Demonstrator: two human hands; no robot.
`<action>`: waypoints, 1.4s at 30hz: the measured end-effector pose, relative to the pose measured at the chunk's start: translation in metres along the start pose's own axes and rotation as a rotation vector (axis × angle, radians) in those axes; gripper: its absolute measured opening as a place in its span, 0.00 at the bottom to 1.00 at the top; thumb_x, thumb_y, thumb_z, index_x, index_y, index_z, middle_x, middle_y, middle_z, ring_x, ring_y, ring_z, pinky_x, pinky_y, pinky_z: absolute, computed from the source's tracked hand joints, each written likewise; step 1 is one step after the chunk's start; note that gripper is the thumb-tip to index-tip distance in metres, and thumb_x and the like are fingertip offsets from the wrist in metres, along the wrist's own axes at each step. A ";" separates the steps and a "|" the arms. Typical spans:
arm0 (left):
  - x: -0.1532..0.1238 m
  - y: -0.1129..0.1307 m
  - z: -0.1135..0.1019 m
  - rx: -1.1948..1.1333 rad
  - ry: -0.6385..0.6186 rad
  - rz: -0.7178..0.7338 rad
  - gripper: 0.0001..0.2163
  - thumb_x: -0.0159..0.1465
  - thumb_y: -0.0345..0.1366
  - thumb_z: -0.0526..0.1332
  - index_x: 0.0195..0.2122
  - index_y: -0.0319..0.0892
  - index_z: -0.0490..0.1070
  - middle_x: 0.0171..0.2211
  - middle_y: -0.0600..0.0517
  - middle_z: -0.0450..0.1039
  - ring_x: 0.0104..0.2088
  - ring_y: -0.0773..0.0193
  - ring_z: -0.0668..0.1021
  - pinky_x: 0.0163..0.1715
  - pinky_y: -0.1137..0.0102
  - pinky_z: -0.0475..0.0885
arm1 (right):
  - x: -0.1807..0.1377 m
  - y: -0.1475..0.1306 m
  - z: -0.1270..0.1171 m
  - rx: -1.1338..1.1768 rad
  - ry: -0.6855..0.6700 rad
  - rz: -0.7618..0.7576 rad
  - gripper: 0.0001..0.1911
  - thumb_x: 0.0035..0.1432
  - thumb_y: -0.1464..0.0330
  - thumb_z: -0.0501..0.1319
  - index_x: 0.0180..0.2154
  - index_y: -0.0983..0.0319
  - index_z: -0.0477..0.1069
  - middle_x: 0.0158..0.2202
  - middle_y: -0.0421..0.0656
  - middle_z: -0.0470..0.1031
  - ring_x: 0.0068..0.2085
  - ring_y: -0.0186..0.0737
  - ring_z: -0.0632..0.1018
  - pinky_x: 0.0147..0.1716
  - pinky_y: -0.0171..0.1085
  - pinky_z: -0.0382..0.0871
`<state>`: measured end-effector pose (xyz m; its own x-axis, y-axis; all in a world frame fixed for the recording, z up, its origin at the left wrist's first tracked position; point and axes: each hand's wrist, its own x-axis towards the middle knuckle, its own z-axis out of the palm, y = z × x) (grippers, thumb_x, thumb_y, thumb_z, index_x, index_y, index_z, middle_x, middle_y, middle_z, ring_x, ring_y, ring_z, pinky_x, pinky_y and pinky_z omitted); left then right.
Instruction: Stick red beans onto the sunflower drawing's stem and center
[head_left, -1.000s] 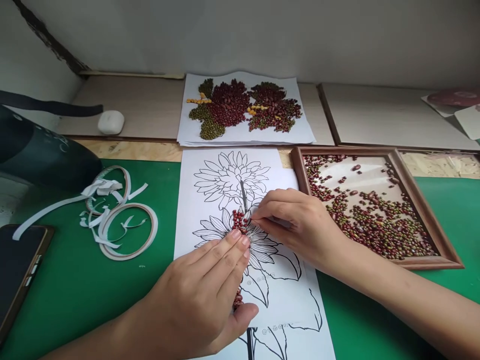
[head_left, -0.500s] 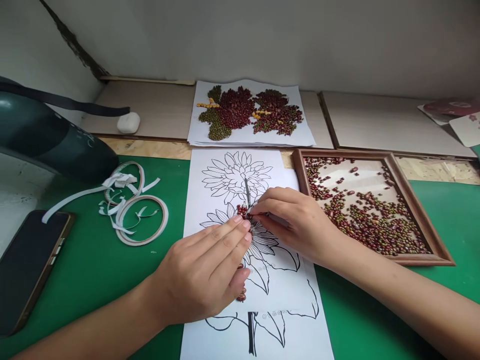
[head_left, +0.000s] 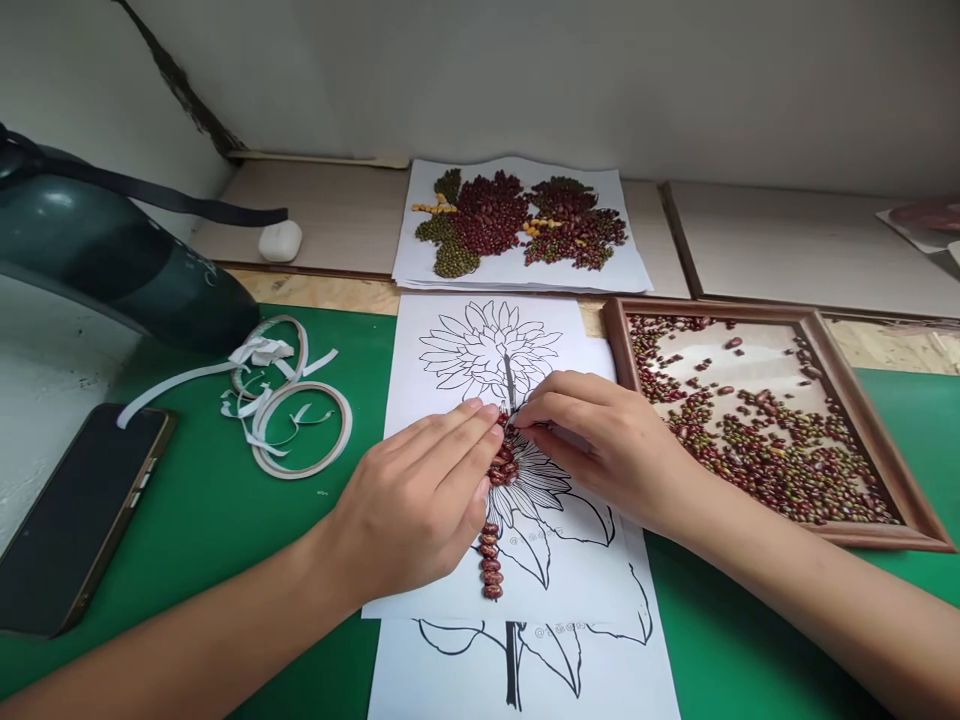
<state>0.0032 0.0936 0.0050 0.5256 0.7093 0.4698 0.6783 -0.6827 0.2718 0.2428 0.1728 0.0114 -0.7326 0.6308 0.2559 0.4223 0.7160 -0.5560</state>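
Observation:
A white paper (head_left: 409,410) printed with flower outlines lies in front of me. Speckled red-brown beans (head_left: 504,466) fill part of the lower flower's centre, and a short column of larger beans (head_left: 490,560) lines its stem. My left hand (head_left: 420,505) rests over the lower flower, fingers stretched out side by side, tips at the cluster's upper left edge. From the other side, my right hand (head_left: 600,430) meets the cluster's top with thumb and fingers pinched. Whatever sits in that pinch is too small or hidden to name.
A wooden frame (head_left: 862,420) holding loose mixed beans (head_left: 787,460) sits at right. Behind is a bean-covered picture (head_left: 495,215). To the left are tape rolls (head_left: 341,440) with paper strips, a phone (head_left: 82,510), a dark bottle (head_left: 135,240) and a white object (head_left: 280,242).
My left hand has slid up and left across the paper, uncovering the flower-centre beans and more of the stem column. My right hand stays pinched at the cluster. The whole view has shifted slightly.

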 end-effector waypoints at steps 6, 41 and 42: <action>0.000 -0.001 0.002 0.005 -0.002 0.007 0.17 0.68 0.25 0.58 0.55 0.25 0.78 0.56 0.35 0.80 0.58 0.47 0.82 0.57 0.56 0.83 | 0.002 0.000 0.002 -0.006 -0.011 -0.035 0.07 0.70 0.75 0.60 0.44 0.62 0.77 0.40 0.47 0.79 0.39 0.42 0.79 0.39 0.41 0.75; -0.001 -0.002 -0.001 0.057 -0.250 -0.124 0.16 0.76 0.39 0.57 0.61 0.41 0.74 0.70 0.39 0.64 0.72 0.42 0.64 0.64 0.43 0.72 | 0.004 -0.003 -0.002 0.124 0.099 0.050 0.11 0.67 0.76 0.57 0.44 0.63 0.77 0.40 0.46 0.78 0.39 0.40 0.78 0.37 0.41 0.73; -0.001 -0.001 -0.001 0.054 -0.251 -0.125 0.16 0.76 0.39 0.57 0.61 0.42 0.74 0.70 0.39 0.64 0.72 0.42 0.64 0.64 0.43 0.72 | 0.003 -0.003 -0.003 0.140 0.116 0.042 0.10 0.67 0.75 0.57 0.44 0.62 0.77 0.40 0.46 0.78 0.39 0.40 0.78 0.37 0.41 0.73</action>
<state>0.0012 0.0936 0.0046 0.5427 0.8131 0.2107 0.7683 -0.5819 0.2665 0.2403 0.1734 0.0161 -0.6458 0.6953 0.3154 0.3665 0.6447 -0.6708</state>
